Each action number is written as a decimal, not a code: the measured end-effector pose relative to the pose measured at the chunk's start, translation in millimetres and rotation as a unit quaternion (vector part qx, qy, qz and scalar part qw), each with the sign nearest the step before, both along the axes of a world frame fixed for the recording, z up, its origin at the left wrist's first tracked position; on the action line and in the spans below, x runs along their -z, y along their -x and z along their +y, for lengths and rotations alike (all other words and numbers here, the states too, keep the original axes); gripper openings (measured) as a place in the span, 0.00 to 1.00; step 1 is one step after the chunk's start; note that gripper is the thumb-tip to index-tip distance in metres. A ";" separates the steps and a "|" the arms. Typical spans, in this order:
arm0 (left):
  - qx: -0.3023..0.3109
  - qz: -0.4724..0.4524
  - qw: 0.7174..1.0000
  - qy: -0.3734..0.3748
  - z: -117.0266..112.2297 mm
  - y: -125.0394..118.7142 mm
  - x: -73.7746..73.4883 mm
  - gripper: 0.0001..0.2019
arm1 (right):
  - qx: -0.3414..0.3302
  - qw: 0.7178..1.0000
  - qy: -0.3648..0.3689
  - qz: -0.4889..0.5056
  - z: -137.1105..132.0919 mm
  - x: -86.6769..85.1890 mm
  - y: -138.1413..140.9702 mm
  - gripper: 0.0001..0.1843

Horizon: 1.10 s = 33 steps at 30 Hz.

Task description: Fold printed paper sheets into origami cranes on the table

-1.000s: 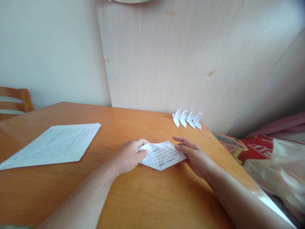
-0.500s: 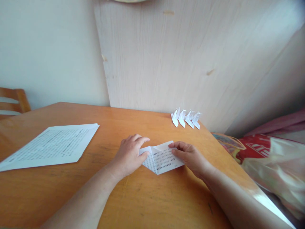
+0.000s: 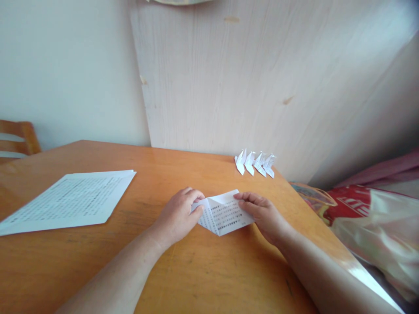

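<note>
Left hand (image 3: 178,216) pinches paper (image 3: 224,214) — right hand (image 3: 266,214) presses flat.

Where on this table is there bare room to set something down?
Bare wood lies between the printed sheets and the left hand, and along the far edge up to the small folded figures. Crowded: the folded paper, with the right hand on it.

Orange wooden bench (image 3: 81,261) bearing printed sheets (image 3: 68,200) at left — row of folded paper figures (image 3: 255,163) at far edge. Behind: pale board (image 3: 229,78), chair (image 3: 16,137), red bag (image 3: 360,205).
</note>
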<state>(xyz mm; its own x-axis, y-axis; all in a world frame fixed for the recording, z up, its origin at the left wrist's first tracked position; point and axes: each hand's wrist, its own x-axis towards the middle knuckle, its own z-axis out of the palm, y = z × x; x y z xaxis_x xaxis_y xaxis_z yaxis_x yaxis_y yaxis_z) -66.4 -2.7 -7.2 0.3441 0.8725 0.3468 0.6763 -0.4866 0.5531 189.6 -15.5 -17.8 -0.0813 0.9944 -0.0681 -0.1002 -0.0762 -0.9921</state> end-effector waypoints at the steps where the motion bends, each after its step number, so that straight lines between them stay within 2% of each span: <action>1: -0.009 -0.005 1.000 -0.007 0.8 0.6 0.8 0.08 | 0.003 1.000 -0.001 0.003 0.1 0.1 0.1 0.16; 5: -0.034 -0.022 0.999 -0.018 2.7 2.0 3.7 0.10 | 0.013 1.000 -0.004 0.010 -0.8 -2.3 1.8 0.16; 12: -0.029 -0.033 0.999 0.003 1.7 1.6 2.7 0.12 | 0.014 0.999 -0.008 0.039 -1.9 -7.1 4.3 0.18; 24: 0.039 -0.130 0.981 0.140 0.4 -2.3 2.0 0.09 | -0.008 0.998 -0.016 0.067 -2.9 -5.7 3.8 0.21; 28: 0.032 -0.163 0.972 0.166 1.0 -1.3 -0.5 0.08 | -0.007 1.000 -0.013 0.025 -2.4 -5.3 1.1 0.16; 30: 0.023 -0.187 0.967 0.173 0.9 -1.3 -2.6 0.07 | -0.010 0.999 -0.012 -0.029 -3.2 -6.8 0.3 0.15; 33: 0.007 -0.223 0.959 0.175 -0.1 -1.7 -6.3 0.07 | -0.044 0.989 -0.029 -0.137 -5.3 -9.9 1.0 0.19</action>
<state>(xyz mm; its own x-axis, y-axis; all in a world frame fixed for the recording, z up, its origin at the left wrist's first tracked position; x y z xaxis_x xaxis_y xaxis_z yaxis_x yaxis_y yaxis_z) -64.7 -2.8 -0.9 0.2423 0.9586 0.1493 0.3295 -0.2260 0.9167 188.6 -20.8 -7.9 -0.1533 0.9873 -0.0426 0.1769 -0.0150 -0.9841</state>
